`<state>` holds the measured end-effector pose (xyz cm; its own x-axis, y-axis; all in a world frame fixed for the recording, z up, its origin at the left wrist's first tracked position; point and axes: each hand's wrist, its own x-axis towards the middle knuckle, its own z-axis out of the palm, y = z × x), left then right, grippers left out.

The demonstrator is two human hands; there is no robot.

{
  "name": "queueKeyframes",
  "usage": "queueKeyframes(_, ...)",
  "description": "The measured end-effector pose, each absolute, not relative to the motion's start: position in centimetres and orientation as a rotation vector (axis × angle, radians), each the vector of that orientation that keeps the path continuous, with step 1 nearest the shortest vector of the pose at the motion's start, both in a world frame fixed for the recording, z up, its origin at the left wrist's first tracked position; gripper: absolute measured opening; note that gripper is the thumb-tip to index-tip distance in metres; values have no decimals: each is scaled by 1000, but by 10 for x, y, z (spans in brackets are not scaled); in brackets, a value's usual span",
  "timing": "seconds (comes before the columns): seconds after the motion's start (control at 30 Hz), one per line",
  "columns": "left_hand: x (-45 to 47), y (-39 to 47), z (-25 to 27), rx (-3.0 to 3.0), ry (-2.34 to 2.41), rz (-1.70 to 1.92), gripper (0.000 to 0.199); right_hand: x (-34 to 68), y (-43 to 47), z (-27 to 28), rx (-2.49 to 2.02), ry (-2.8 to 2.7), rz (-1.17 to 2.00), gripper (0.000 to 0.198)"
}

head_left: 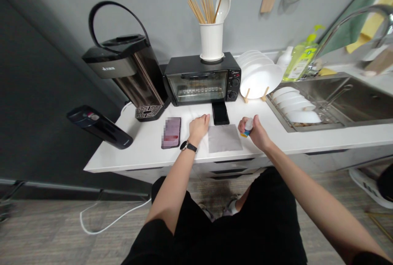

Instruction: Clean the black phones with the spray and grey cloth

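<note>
My left hand (199,127), with a dark wristwatch above it, rests curled on the white counter at the left edge of a grey cloth (225,139). I see nothing in its closed fingers. Over the counter to the right of the cloth, my right hand (257,133) grips a small bottle (248,125) with a whitish top and a blue and yellow label; the fingers cover part of it. A black phone (220,113) lies just behind the cloth. Left of my left hand lies another phone (171,132), its screen lit and partly blurred out.
A toaster oven (199,82) stands at the back, a white chopstick holder (211,39) on top. Left are a water dispenser (132,72) and a dark thermos (104,130). Right are racked plates (260,80), a soap bottle (299,60) and a sink (365,97) with bowls (294,105).
</note>
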<state>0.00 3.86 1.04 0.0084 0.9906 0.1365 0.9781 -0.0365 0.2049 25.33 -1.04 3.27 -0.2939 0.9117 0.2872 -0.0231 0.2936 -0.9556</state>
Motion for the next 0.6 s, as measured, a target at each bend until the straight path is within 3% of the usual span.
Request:
queueKeyframes(0.17, 0, 39, 11, 2198, 2145, 383, 63, 258, 2, 36, -1053, -1908, 960, 67)
queueKeyframes(0.4, 0, 39, 10, 2195, 2148, 387, 62, 243, 16, 39, -1578, -2408, 347, 62)
queueKeyframes(0.6, 0, 39, 11, 2195, 2151, 400, 62, 239, 21, 39, -1632, -2593, 222, 42)
